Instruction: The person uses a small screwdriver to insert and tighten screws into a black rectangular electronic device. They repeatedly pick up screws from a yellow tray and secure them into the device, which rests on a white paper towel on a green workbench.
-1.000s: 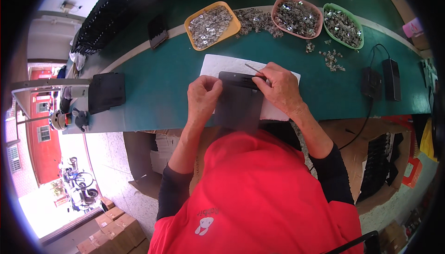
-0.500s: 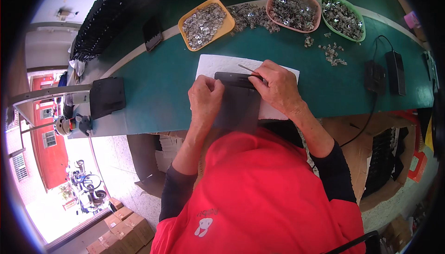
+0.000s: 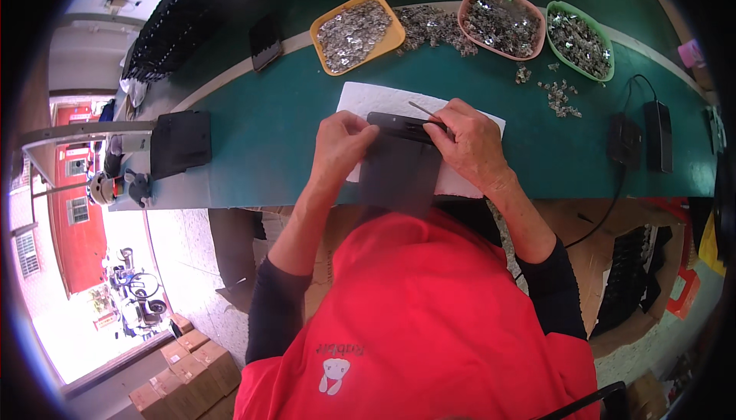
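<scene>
Left hand (image 3: pixel 341 146) and right hand (image 3: pixel 475 144) near together, both in pinch grips.

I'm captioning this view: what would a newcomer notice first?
The red shirt fills the lower middle. Just above, the left hand holds a dark panel and the right hand a thin rod. On the green bench beyond, a yellow tray, a pink tray and a green tray hold shiny pieces.
</scene>
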`<state>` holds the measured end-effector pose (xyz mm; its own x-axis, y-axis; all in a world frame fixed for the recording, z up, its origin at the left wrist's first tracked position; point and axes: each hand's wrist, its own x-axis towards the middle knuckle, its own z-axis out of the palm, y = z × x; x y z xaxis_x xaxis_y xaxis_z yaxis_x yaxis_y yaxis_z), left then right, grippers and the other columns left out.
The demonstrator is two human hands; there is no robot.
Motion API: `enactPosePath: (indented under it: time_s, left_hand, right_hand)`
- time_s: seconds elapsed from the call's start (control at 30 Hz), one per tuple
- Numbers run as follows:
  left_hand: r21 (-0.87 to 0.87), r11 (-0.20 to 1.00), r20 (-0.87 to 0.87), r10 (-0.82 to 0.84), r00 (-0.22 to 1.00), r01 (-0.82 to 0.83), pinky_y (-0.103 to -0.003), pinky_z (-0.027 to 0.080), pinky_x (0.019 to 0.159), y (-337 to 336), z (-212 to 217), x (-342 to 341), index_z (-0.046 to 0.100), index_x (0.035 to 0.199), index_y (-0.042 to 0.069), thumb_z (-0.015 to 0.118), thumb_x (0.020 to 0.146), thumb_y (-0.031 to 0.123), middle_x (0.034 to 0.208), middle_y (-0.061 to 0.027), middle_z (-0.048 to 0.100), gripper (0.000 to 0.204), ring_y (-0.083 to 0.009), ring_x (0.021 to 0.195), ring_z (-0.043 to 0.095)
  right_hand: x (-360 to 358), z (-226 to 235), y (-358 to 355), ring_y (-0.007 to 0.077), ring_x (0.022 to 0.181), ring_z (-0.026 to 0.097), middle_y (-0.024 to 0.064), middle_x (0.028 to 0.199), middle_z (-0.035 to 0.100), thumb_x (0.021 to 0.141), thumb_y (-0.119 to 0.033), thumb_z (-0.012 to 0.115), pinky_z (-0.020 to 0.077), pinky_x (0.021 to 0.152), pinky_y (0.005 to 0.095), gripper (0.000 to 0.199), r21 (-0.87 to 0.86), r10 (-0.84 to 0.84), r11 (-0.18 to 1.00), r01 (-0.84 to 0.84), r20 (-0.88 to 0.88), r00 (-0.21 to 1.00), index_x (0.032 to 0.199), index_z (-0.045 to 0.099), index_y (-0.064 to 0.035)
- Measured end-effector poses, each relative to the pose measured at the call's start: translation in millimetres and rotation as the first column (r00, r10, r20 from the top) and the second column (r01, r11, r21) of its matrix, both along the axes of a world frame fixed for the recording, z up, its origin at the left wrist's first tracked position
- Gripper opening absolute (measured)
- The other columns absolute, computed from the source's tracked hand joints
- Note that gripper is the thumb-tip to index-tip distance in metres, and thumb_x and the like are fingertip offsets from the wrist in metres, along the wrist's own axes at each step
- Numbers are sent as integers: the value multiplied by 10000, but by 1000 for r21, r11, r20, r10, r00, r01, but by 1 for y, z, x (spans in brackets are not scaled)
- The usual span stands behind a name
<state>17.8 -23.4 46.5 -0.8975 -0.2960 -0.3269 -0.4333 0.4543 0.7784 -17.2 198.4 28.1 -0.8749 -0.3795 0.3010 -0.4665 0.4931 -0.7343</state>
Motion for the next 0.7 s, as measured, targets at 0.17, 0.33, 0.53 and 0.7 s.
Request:
enactPosePath:
  time_s: [0.17,0.33,0.53,0.7]
  left_hand:
    - [220,970,319,-173,932,104,-233,456,423,-15,27,-18,587,848,13,750,831,207,609,-19,562,254,-95,489,554]
    - [370,928,229,-143,963,49,-221,478,446,-19,16,-8,590,940,25,702,869,204,654,-24,587,223,-103,477,571]
    - [406,913,173,-114,978,35,-225,489,438,-20,11,-1,602,944,19,675,884,196,645,-25,591,201,-108,478,587]
    - [378,925,185,-120,975,42,-228,473,403,-20,6,-5,617,885,22,667,882,198,621,-30,592,183,-117,458,590]
  right_hand:
    - [-2,9,2,317,744,637,106,847,595,864,-157,608,515,667,402,123,-43,43,998,-41,26,999,904,662,-54]
    - [1,23,6,330,748,647,125,880,596,881,-112,545,530,697,420,210,82,137,988,-131,-74,988,1074,618,-73]
    - [17,52,-9,318,738,676,131,879,623,845,-115,560,537,664,430,167,573,261,790,-217,6,965,1004,603,-85]
    - [14,49,-24,295,699,685,119,878,640,856,-103,542,541,598,408,244,628,286,754,-193,-49,957,1084,628,-96]
